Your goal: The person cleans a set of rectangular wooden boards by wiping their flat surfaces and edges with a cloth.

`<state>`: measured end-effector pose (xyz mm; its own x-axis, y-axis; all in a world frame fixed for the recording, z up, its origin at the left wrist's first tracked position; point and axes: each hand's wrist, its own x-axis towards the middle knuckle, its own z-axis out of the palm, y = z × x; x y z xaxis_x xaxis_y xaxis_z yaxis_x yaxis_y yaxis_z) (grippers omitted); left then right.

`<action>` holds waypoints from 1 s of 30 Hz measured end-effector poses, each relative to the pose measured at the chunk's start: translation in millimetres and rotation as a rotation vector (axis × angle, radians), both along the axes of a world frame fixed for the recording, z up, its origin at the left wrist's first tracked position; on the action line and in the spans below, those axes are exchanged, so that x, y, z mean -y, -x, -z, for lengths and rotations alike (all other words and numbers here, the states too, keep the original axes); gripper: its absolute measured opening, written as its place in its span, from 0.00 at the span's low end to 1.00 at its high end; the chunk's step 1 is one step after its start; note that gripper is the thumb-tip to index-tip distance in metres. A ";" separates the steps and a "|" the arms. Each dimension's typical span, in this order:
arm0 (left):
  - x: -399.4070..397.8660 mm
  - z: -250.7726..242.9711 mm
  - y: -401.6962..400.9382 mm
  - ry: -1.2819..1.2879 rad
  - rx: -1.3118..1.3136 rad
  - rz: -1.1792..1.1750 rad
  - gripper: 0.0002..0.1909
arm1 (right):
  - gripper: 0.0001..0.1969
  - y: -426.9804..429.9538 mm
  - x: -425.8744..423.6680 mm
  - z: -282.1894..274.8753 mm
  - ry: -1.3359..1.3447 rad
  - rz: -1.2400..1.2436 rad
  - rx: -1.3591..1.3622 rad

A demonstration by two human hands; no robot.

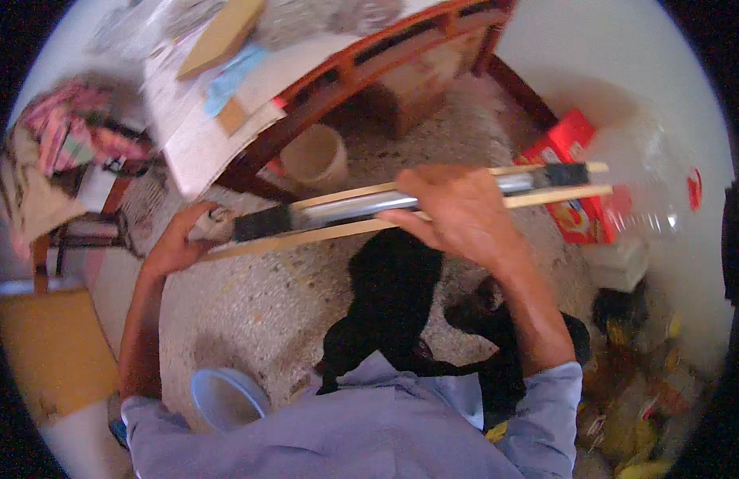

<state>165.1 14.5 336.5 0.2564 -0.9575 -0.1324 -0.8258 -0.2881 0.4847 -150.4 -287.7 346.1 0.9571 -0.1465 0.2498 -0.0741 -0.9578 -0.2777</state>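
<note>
A long assembly lies across the view: a shiny metal tube point(357, 206) with black bands near its ends, between two pale wooden strips point(333, 230). My right hand point(459, 209) grips it right of its middle, fingers over the tube and strips. At the left end my left hand point(183, 239) is closed around a pale, roundish end piece point(213, 227), blurred and partly hidden by the fingers. The assembly is held above the speckled floor, tilted slightly up to the right.
A wooden-edged table point(321, 96) bears paper and a tan board point(222, 39). Under it stands a pale bucket point(315, 158). Red boxes point(576, 221) and a clear plastic container point(651, 179) are at right. A blue-rimmed tub point(228, 398) stands near my body; cloths point(76, 132) lie at left.
</note>
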 end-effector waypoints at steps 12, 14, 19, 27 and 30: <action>79.5 -1.2 4.2 -0.289 -0.498 -0.041 0.32 | 0.19 6.1 1.9 8.2 -0.035 0.007 0.128; 74.7 5.9 -4.5 -0.202 -0.282 -0.074 0.30 | 0.19 6.4 1.5 6.6 -0.074 -0.003 0.064; 131.9 -19.0 15.8 -0.400 -0.311 0.007 0.31 | 0.19 7.2 1.7 15.0 -0.098 0.019 0.090; 239.7 -22.2 101.5 -0.448 -0.453 0.034 0.27 | 0.18 3.4 2.7 13.0 -0.181 0.008 0.058; 290.9 -10.2 129.5 -0.464 -0.683 0.269 0.22 | 0.18 1.0 3.2 19.7 -0.168 0.006 0.101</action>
